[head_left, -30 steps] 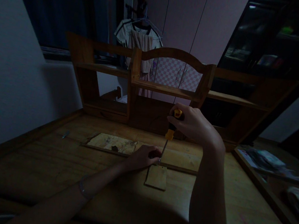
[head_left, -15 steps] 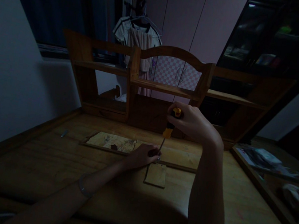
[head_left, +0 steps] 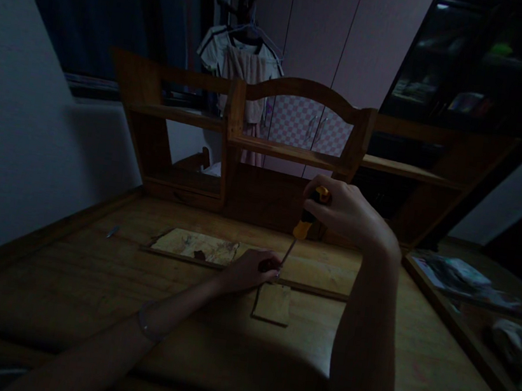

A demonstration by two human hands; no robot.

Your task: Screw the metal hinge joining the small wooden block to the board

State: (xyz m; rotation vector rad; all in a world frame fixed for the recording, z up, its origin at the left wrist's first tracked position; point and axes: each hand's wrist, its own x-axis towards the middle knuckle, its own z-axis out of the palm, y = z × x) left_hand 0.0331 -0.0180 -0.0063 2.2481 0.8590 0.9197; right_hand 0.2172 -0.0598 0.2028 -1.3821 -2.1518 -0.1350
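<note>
My right hand [head_left: 352, 214] is closed around the yellow-and-black handle of a screwdriver [head_left: 303, 228]. The screwdriver leans, its handle up and to the right, its thin shaft running down to my left fingertips. Low over the boards, my left hand [head_left: 251, 271] has its fingers pinched at the screwdriver's tip. Something small and shiny shows at those fingertips, too small and dim to name. Beneath and behind the left hand lies a long, thin wooden board [head_left: 318, 276], its left part stained and peeling. A small square wooden piece [head_left: 273, 303] lies just in front of it.
The boards lie on a wooden desk top [head_left: 132, 294]. A wooden shelf unit [head_left: 290, 154] stands along its back edge. At the left is a small metal item [head_left: 112, 232]. Papers [head_left: 466, 277] and crumpled cloth [head_left: 515, 347] lie on the right. The room is dim.
My right hand and the screwdriver handle have shifted slightly to the right, so the screwdriver leans more. My left hand and the boards stay about where they were.
</note>
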